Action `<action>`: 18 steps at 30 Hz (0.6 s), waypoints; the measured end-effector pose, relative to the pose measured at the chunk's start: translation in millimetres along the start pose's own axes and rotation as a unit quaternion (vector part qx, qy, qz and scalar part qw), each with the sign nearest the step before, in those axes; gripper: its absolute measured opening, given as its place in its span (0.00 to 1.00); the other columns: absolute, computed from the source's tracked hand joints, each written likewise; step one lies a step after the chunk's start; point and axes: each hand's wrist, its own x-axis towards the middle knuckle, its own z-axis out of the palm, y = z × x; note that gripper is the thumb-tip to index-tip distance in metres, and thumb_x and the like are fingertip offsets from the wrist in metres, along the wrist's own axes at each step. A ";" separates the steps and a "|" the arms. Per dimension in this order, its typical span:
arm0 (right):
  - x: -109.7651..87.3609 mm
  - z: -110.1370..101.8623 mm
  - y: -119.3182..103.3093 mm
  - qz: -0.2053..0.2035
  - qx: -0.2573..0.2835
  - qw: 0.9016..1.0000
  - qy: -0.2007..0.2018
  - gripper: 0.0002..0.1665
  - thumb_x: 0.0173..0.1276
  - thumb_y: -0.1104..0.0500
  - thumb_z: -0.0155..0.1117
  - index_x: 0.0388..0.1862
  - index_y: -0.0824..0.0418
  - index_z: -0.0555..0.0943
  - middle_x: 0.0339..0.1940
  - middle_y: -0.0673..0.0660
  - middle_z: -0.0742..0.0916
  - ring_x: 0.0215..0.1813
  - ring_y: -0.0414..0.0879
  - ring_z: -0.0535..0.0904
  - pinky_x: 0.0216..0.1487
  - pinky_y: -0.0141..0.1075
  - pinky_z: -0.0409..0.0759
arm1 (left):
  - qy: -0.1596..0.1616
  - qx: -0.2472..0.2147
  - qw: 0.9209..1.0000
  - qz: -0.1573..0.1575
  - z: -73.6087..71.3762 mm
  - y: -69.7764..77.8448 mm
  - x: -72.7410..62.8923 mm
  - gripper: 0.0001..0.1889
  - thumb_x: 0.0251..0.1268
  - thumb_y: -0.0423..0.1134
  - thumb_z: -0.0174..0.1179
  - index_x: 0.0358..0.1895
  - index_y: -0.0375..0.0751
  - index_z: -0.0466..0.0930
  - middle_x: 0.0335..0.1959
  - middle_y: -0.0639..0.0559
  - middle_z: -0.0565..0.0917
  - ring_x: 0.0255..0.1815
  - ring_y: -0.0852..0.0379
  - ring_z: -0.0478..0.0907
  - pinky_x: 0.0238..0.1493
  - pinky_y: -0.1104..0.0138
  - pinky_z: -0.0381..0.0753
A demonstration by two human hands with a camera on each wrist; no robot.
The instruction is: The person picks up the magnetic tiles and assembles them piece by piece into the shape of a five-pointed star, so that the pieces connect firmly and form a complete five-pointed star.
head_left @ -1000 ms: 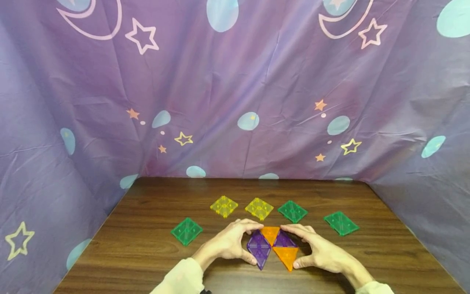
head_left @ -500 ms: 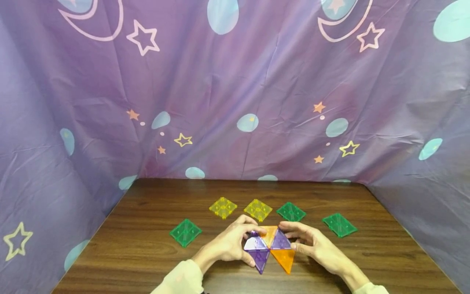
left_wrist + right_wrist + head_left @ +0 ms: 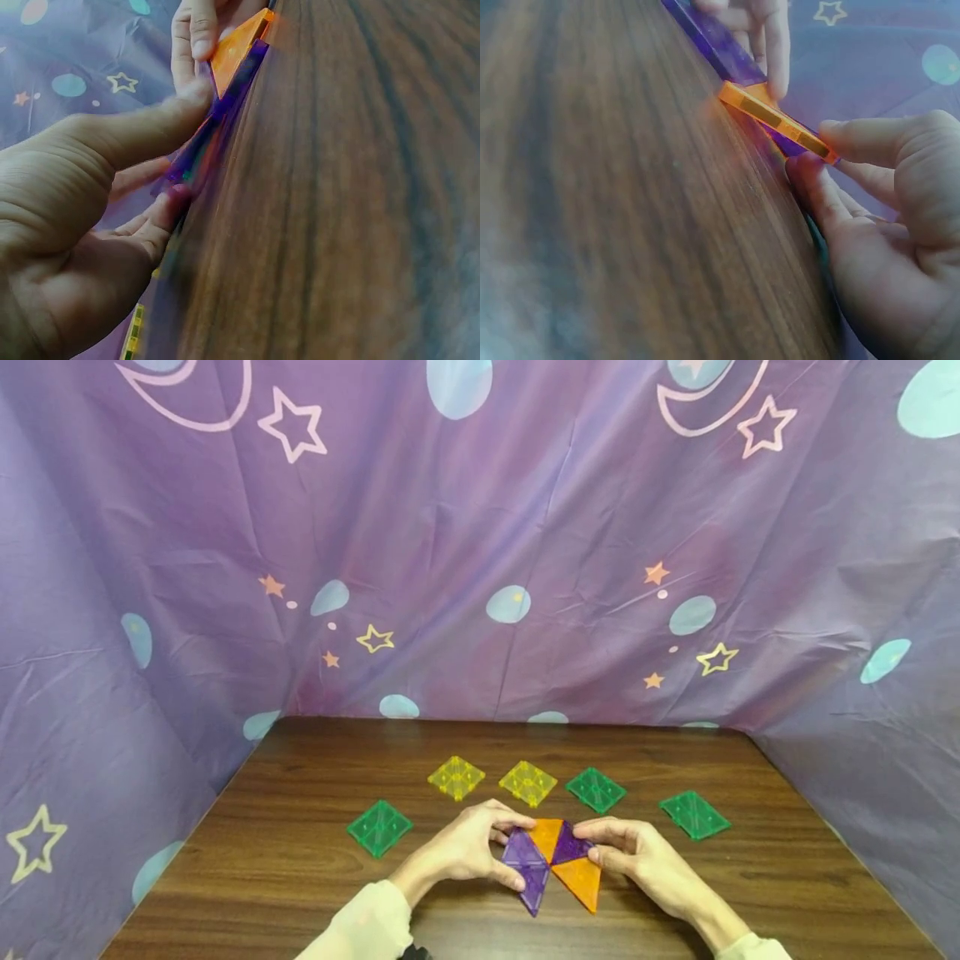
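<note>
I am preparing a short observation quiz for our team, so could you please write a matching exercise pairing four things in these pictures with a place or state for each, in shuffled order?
Things
1. Left hand
2. Right hand
3. Leftmost green tile
4. Backdrop

Places and states
A. Flat on the table, apart from both hands
B. Thumb at the purple triangle nearest the person
C. Hanging behind the table, printed with stars
D. Thumb by the edge of the orange triangle nearest the person

Pairs: 1-B, 2-D, 3-A, 4-C
</note>
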 end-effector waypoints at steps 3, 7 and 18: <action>-1.0 0.4 -1.7 0.030 0.002 0.999 0.015 0.23 0.83 0.61 0.68 0.72 0.69 0.83 0.72 0.71 0.85 0.64 0.43 0.87 0.63 0.32 0.85 | 0.005 -0.018 1.000 -0.014 -0.6 0.5 -0.3 0.36 0.51 0.32 0.89 0.68 0.41 0.87 0.55 0.49 0.86 0.52 0.61 0.88 0.59 0.71 0.87; -2.9 0.3 -2.5 0.049 0.024 0.998 0.028 0.25 0.83 0.59 0.68 0.72 0.70 0.82 0.72 0.69 0.86 0.65 0.42 0.87 0.65 0.31 0.83 | -0.001 -0.028 0.999 -0.020 -2.0 3.1 -0.7 0.30 0.52 0.29 0.88 0.62 0.42 0.90 0.51 0.50 0.89 0.47 0.62 0.87 0.55 0.71 0.88; -1.3 -1.3 1.4 0.034 0.090 0.995 0.018 0.22 0.85 0.64 0.63 0.68 0.78 0.78 0.60 0.60 0.90 0.60 0.43 0.86 0.62 0.34 0.85 | 0.007 -0.129 0.991 -0.036 3.5 9.8 -3.5 0.28 0.60 0.11 0.66 0.62 0.36 0.87 0.57 0.41 0.85 0.54 0.47 0.89 0.53 0.68 0.91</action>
